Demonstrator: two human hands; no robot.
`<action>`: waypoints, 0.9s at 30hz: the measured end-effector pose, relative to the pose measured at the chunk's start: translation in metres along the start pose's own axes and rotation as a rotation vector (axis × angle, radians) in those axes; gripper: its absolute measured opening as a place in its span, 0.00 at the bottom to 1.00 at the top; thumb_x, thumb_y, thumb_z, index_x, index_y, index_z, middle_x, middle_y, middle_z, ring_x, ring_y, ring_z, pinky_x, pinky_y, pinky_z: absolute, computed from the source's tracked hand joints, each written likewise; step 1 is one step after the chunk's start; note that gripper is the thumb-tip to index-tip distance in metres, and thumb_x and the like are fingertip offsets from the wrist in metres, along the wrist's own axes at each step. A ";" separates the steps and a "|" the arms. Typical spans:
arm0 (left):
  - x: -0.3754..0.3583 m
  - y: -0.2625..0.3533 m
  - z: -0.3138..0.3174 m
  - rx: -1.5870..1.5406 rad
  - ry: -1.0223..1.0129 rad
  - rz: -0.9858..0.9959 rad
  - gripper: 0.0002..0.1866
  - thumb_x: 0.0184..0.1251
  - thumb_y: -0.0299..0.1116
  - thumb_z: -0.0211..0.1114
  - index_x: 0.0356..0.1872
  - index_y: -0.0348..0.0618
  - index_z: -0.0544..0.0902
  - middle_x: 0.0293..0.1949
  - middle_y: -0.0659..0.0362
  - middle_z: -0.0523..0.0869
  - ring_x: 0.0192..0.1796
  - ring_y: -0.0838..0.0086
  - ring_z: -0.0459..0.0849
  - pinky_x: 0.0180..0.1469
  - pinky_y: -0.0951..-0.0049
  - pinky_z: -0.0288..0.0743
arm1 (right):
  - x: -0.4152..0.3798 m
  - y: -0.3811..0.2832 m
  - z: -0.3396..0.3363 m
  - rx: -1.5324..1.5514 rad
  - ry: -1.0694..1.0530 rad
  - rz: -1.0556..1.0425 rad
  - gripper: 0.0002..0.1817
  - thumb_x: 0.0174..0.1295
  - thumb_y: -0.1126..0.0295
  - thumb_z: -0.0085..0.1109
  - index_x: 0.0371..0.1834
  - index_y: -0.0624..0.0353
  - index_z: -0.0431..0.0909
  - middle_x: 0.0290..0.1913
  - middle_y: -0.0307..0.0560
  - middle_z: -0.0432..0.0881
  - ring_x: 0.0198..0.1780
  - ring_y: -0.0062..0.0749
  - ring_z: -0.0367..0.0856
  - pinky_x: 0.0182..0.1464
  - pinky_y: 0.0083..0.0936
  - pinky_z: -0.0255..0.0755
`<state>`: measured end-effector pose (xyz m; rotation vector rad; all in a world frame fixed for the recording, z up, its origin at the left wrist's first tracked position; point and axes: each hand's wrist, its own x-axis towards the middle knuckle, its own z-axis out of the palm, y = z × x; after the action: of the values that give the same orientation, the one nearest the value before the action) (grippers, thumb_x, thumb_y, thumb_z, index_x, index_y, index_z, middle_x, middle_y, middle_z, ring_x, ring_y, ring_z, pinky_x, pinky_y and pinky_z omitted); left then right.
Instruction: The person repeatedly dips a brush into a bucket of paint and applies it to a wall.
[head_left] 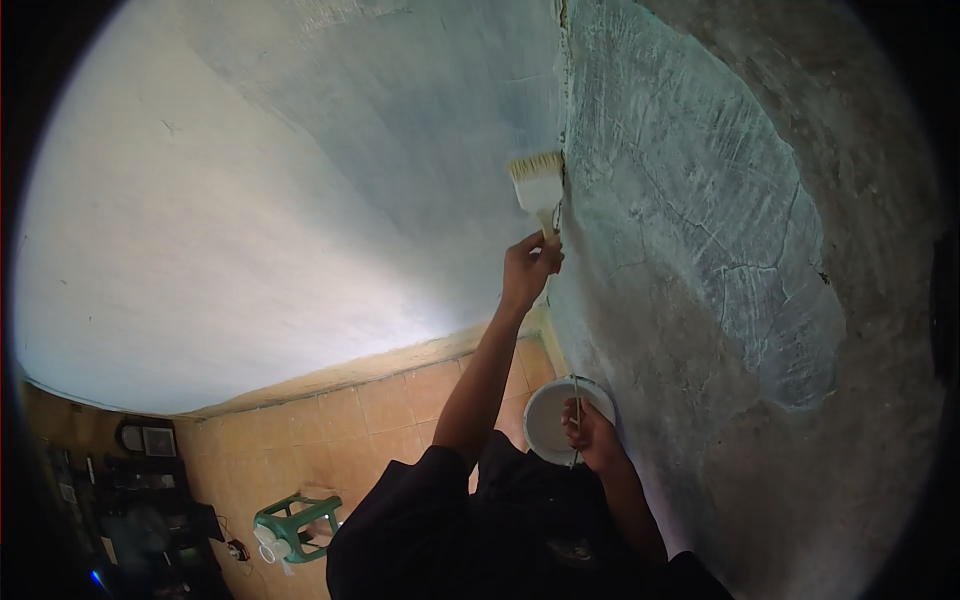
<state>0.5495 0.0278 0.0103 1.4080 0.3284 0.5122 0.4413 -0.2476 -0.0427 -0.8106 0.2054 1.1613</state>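
Note:
A wide paintbrush (540, 190) with pale bristles is gripped by its handle in my left hand (533, 262), its bristles pointing up at the corner where two walls meet. The left wall (400, 150) is partly grey-blue and partly whitish. Cracks and pale streaks cover the right wall (690, 200). Lower down, my right hand (592, 435) is closed around the thin handle of a white bucket (541, 425), held in front of my dark shirt. The bucket's inside looks pale.
Orange-brown tiles (345, 425) cover the floor. A green plastic stool (300, 520) stands at the lower left with white items on it. Dark shelving or equipment (150, 510) fills the far left, with a cable on the floor close by.

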 end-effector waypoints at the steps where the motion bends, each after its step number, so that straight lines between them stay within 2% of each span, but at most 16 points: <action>1: 0.005 -0.032 -0.004 0.029 0.009 0.025 0.19 0.73 0.36 0.61 0.53 0.27 0.80 0.31 0.59 0.82 0.30 0.80 0.78 0.34 0.77 0.76 | 0.002 -0.001 -0.001 -0.010 -0.004 -0.006 0.17 0.75 0.55 0.47 0.50 0.58 0.73 0.33 0.42 0.78 0.24 0.17 0.68 0.21 0.13 0.54; 2: 0.002 -0.052 -0.004 0.113 0.056 -0.011 0.18 0.73 0.38 0.62 0.49 0.28 0.82 0.27 0.61 0.81 0.28 0.81 0.77 0.32 0.77 0.75 | 0.002 -0.002 -0.004 -0.025 -0.025 0.014 0.18 0.76 0.53 0.43 0.51 0.56 0.73 0.35 0.40 0.76 0.25 0.16 0.66 0.23 0.13 0.55; 4: -0.015 -0.113 -0.009 0.157 0.094 -0.112 0.18 0.72 0.39 0.62 0.43 0.29 0.84 0.24 0.62 0.81 0.26 0.82 0.77 0.30 0.78 0.73 | -0.004 0.000 -0.007 -0.025 -0.003 0.011 0.18 0.76 0.53 0.43 0.52 0.56 0.73 0.35 0.40 0.77 0.25 0.16 0.66 0.23 0.13 0.55; 6: -0.027 -0.179 -0.019 0.200 0.106 -0.128 0.15 0.71 0.39 0.62 0.41 0.33 0.85 0.23 0.61 0.82 0.23 0.80 0.79 0.28 0.77 0.74 | -0.008 -0.002 -0.002 -0.013 0.007 -0.007 0.18 0.75 0.54 0.45 0.51 0.57 0.73 0.34 0.41 0.78 0.24 0.16 0.67 0.21 0.13 0.55; 8: -0.043 -0.258 -0.038 0.249 0.052 -0.369 0.14 0.69 0.36 0.63 0.36 0.32 0.84 0.24 0.59 0.83 0.24 0.77 0.81 0.27 0.76 0.75 | -0.011 -0.002 -0.001 0.002 0.025 -0.017 0.17 0.74 0.55 0.47 0.50 0.58 0.73 0.33 0.42 0.79 0.23 0.16 0.68 0.20 0.13 0.54; 9: -0.049 -0.261 -0.039 0.246 0.050 -0.374 0.14 0.69 0.36 0.63 0.36 0.32 0.84 0.24 0.59 0.83 0.24 0.77 0.81 0.27 0.76 0.75 | -0.011 -0.002 -0.001 0.001 0.021 -0.017 0.17 0.74 0.55 0.47 0.50 0.58 0.73 0.33 0.42 0.79 0.23 0.16 0.68 0.21 0.13 0.54; 11: -0.056 -0.264 -0.041 -0.008 0.065 -0.658 0.12 0.67 0.34 0.65 0.31 0.34 0.83 0.25 0.56 0.84 0.27 0.73 0.84 0.30 0.72 0.81 | -0.012 -0.001 -0.002 -0.002 0.021 -0.013 0.17 0.74 0.55 0.47 0.49 0.58 0.73 0.33 0.42 0.79 0.23 0.16 0.68 0.21 0.13 0.54; 12: -0.055 -0.265 -0.043 -0.010 0.065 -0.660 0.12 0.67 0.34 0.65 0.31 0.34 0.83 0.25 0.56 0.84 0.27 0.73 0.84 0.30 0.72 0.81 | -0.013 0.000 -0.002 -0.008 0.028 -0.019 0.17 0.74 0.55 0.46 0.49 0.58 0.73 0.33 0.43 0.79 0.23 0.17 0.68 0.21 0.13 0.54; 14: -0.037 -0.253 -0.045 -0.053 0.117 -0.750 0.12 0.66 0.34 0.66 0.31 0.32 0.82 0.27 0.53 0.84 0.28 0.68 0.86 0.32 0.70 0.84 | -0.009 -0.001 -0.001 -0.016 0.032 -0.036 0.17 0.75 0.55 0.46 0.49 0.58 0.73 0.33 0.43 0.79 0.23 0.17 0.68 0.21 0.13 0.54; 15: -0.034 -0.244 -0.046 -0.119 0.104 -0.703 0.13 0.65 0.34 0.67 0.33 0.30 0.81 0.32 0.51 0.85 0.32 0.66 0.86 0.34 0.69 0.85 | -0.009 -0.002 -0.001 -0.013 0.028 -0.031 0.16 0.75 0.56 0.46 0.49 0.58 0.73 0.33 0.43 0.79 0.24 0.17 0.68 0.21 0.13 0.54; 16: -0.030 -0.226 -0.045 -0.119 0.105 -0.701 0.13 0.65 0.34 0.67 0.33 0.30 0.81 0.32 0.51 0.85 0.32 0.66 0.86 0.34 0.69 0.85 | -0.009 -0.002 0.000 -0.008 0.023 -0.026 0.16 0.75 0.56 0.45 0.49 0.58 0.73 0.33 0.42 0.79 0.24 0.16 0.68 0.21 0.13 0.54; 18: -0.027 -0.165 -0.039 -0.208 0.129 -0.570 0.11 0.65 0.31 0.65 0.33 0.30 0.82 0.29 0.51 0.85 0.32 0.68 0.87 0.36 0.70 0.85 | -0.010 -0.002 0.001 -0.007 0.024 -0.026 0.16 0.75 0.56 0.45 0.49 0.58 0.73 0.33 0.42 0.79 0.24 0.16 0.68 0.21 0.13 0.54; 22: -0.051 -0.049 -0.028 -0.215 0.111 -0.458 0.13 0.66 0.33 0.64 0.38 0.29 0.83 0.31 0.53 0.85 0.33 0.70 0.86 0.37 0.71 0.84 | -0.007 -0.004 0.002 -0.009 -0.022 -0.018 0.17 0.75 0.55 0.45 0.50 0.58 0.73 0.33 0.42 0.79 0.24 0.16 0.68 0.21 0.13 0.54; 24: -0.066 -0.014 -0.039 -0.025 -0.067 -0.337 0.22 0.68 0.37 0.64 0.56 0.30 0.79 0.38 0.53 0.85 0.37 0.71 0.86 0.40 0.72 0.83 | -0.006 -0.006 0.006 -0.019 -0.011 -0.015 0.18 0.75 0.54 0.45 0.50 0.57 0.74 0.33 0.42 0.79 0.24 0.15 0.68 0.21 0.13 0.54; 27: -0.093 0.032 -0.058 0.227 -0.058 -0.229 0.20 0.70 0.37 0.62 0.55 0.32 0.81 0.37 0.55 0.86 0.35 0.78 0.83 0.35 0.76 0.79 | -0.011 -0.013 0.018 -0.047 0.001 -0.027 0.19 0.76 0.53 0.44 0.50 0.57 0.74 0.33 0.42 0.79 0.24 0.15 0.69 0.20 0.12 0.54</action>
<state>0.4369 0.0307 0.0262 1.5779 0.5059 0.2509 0.4432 -0.2458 -0.0187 -0.8528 0.1687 1.1440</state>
